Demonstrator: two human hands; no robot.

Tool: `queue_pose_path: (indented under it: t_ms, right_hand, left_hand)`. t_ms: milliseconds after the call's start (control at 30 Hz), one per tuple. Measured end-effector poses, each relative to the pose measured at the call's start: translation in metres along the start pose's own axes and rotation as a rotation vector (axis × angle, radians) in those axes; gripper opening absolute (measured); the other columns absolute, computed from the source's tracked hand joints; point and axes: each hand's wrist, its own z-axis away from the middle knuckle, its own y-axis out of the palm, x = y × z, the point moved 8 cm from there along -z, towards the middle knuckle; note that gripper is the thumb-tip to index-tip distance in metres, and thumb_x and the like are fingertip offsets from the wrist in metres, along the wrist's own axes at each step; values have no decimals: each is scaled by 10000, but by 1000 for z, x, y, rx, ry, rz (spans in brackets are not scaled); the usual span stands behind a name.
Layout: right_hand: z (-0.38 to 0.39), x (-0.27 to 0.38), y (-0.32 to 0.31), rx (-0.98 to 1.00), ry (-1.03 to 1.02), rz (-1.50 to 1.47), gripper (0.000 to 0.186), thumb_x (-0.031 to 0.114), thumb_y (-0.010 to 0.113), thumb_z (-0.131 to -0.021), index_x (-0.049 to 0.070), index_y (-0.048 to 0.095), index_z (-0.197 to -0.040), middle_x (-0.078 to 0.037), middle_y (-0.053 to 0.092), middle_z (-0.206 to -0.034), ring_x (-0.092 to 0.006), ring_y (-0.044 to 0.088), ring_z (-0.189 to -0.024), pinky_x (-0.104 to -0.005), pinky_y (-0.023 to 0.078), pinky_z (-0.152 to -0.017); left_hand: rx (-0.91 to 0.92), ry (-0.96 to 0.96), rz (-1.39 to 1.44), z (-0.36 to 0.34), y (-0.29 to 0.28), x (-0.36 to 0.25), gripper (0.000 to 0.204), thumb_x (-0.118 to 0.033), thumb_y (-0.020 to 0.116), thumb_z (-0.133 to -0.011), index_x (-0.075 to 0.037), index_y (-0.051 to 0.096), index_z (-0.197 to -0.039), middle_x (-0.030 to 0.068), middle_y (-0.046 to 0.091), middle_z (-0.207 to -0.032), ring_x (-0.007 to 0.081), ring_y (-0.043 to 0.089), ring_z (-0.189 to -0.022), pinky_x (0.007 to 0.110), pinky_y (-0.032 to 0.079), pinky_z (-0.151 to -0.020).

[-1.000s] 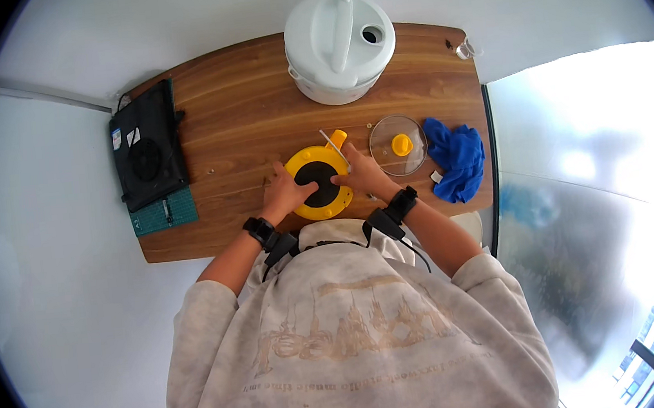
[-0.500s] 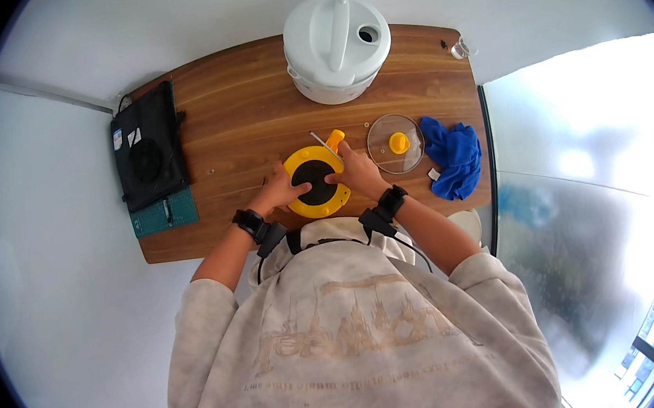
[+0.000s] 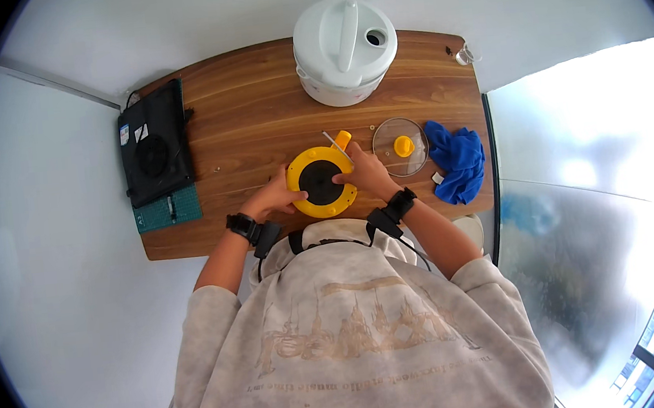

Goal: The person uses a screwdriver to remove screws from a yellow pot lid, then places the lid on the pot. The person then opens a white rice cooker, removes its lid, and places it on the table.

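A round yellow pot (image 3: 333, 210) with a black disc in its middle lies close to the table's near edge, apparently bottom up. Its stubby yellow handle (image 3: 343, 138) points away from me. My left hand (image 3: 271, 197) grips the left rim, thumb on top. On the right side my right hand (image 3: 366, 172) is closed around the rim, its thumb reaching onto the black disc. A thin grey rod (image 3: 332, 140) sticks out between the right hand and the handle; its other end is hidden. A glass lid (image 3: 387, 134) with a yellow knob rests to the right.
Beyond the pot stands a large white lidded container (image 3: 332, 97). A blue cloth (image 3: 458, 164) lies right of the lid. At the left are a black flat device (image 3: 165, 113) and a green cutting mat (image 3: 185, 206). A small clear glass object (image 3: 464, 55) is at the far right corner.
My left hand has drawn back toward the rim, its thumb leaving the middle of the black disc. The right hand keeps its hold. The whole view has shifted slightly.
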Motion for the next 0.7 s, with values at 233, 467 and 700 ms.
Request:
queue_pose_path:
  t_ms: [233, 467, 700]
  right_hand:
    - [6, -3, -1, 1, 76, -51, 750, 404, 876, -730, 71, 483, -1274, -202, 695, -1144, -389, 681, -1040, -465, 547, -860]
    - [4, -2, -1, 25, 69, -39, 767, 435, 858, -748, 62, 478, -1299, -220, 694, -1131, -388, 680, -1041, -459, 540, -866]
    - [-5, -42, -31, -240, 174, -263, 451, 392, 784, -820, 11, 661, -1027, -205, 721, -953, -377, 703, -907, -448, 547, -785]
  left_hand:
    - [-189, -26, 128, -4, -62, 79, 534, -226, 663, -951, -53, 464, -1415, 130, 637, -1213, 272, 667, -1025, 383, 564, -841]
    - [-553, 173, -464, -31, -94, 103, 300, -156, 646, -911, -33, 606, -1182, 217, 677, -1123, 393, 665, -991, 466, 536, -842]
    - [-605, 137, -641, -45, -79, 88, 308, -162, 691, -882, -57, 585, -1152, 244, 655, -1117, 439, 627, -1042, 508, 527, -868]
